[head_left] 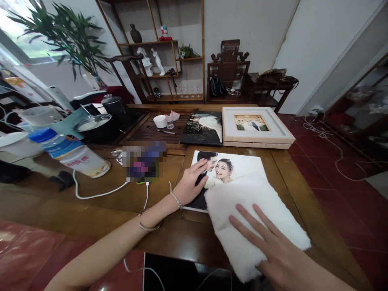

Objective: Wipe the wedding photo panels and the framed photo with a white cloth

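My left hand [194,182] lies on a photo panel [247,161] with a couple's portrait, its fingers stretched out over the panel's left part. A fluffy white cloth [257,202] covers the panel's lower right and reaches past the table's near edge. On top of that cloth rests my right hand [263,238], fingers spread, with the thumb at the cloth's near edge. Behind the panel are a dark photo panel [203,127] showing a white dress and a pale wooden frame [257,139] with a small picture inside.
On the wooden table [163,194] stand a blue-capped plastic container [72,153] and a blurred-out object [145,161] with a white cable [100,197]. Farther back are a tea tray [148,131] bearing a white cup [160,121], and a dark pot [113,106].
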`<state>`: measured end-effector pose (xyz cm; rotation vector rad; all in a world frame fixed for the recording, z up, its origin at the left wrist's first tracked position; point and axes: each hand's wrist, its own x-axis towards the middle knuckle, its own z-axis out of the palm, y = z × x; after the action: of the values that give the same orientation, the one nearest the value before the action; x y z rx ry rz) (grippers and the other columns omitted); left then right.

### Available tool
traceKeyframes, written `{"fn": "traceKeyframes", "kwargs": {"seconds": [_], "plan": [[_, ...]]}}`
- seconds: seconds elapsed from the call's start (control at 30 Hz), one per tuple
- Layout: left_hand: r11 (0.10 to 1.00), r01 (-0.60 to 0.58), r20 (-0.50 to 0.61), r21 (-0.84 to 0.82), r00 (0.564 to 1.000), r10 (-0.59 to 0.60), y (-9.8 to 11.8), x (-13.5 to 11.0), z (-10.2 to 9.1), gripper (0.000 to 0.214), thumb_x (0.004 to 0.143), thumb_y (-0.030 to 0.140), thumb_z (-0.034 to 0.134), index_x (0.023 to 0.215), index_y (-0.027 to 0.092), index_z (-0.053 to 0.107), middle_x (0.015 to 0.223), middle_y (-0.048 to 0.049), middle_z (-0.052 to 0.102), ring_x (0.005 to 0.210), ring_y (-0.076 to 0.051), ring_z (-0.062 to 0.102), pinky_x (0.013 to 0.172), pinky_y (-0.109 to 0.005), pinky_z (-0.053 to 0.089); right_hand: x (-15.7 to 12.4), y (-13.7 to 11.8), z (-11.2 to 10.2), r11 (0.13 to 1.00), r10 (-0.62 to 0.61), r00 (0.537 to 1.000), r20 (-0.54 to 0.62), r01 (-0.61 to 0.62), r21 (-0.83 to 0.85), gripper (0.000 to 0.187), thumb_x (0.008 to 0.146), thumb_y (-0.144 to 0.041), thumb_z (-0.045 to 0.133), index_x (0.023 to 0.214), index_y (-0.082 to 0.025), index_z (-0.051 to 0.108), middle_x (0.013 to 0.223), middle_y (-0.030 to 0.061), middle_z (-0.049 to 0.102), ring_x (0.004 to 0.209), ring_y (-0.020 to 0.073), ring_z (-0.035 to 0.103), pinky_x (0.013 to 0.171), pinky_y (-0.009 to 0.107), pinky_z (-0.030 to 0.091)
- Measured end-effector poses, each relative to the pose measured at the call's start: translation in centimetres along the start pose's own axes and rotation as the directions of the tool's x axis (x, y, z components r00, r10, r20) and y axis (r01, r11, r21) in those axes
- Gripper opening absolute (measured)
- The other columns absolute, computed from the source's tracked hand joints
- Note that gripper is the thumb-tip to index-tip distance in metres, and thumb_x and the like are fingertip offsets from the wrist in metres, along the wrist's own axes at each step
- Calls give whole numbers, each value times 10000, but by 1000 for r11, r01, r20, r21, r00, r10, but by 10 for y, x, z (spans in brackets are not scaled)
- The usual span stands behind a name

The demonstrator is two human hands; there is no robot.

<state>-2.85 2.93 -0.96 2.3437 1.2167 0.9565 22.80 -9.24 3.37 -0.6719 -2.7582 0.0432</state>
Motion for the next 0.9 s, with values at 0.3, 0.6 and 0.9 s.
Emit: {"fn": "traceKeyframes", "kwargs": {"seconds": [0.3, 0.6, 0.9], "plan": [[1000, -15, -14, -10, 1000, 15, 0, 0, 0, 404, 893, 229, 492, 1292, 165, 498, 1374, -142, 484, 1317, -251, 406, 1080, -473, 356, 34, 94, 2, 974, 228, 972, 62, -227, -21, 303, 651, -6, 473, 851, -145, 654, 1404, 170, 422, 1361, 336, 236, 1060, 609, 255], [1000, -3, -7, -4, 1000, 3, 1, -1, -1, 398, 899, 228, 484, 1291, 164, 494, 1379, -143, 478, 1316, -252, 406, 1073, -488, 363, 62, 76, 3, 904, 425, 898, 113, -413, -115, 382, 658, -28, 496, 971, -148, 680, 1437, 131, 382, 1338, 400, 255, 1026, 616, 306], [1000, -18, -10, -25, 1000, 17, 1, 0, 0, 377, 915, 202, 435, 1277, 131, 509, 1381, -159, 472, 1322, -253, 398, 1083, -478, 354, 33, -25, 1, 986, 166, 986, 27, -165, -32, 42, 631, -252, 644, 653, -232, 674, 1367, 101, 483, 1173, 392, 500, 783, 479, 530]]}}
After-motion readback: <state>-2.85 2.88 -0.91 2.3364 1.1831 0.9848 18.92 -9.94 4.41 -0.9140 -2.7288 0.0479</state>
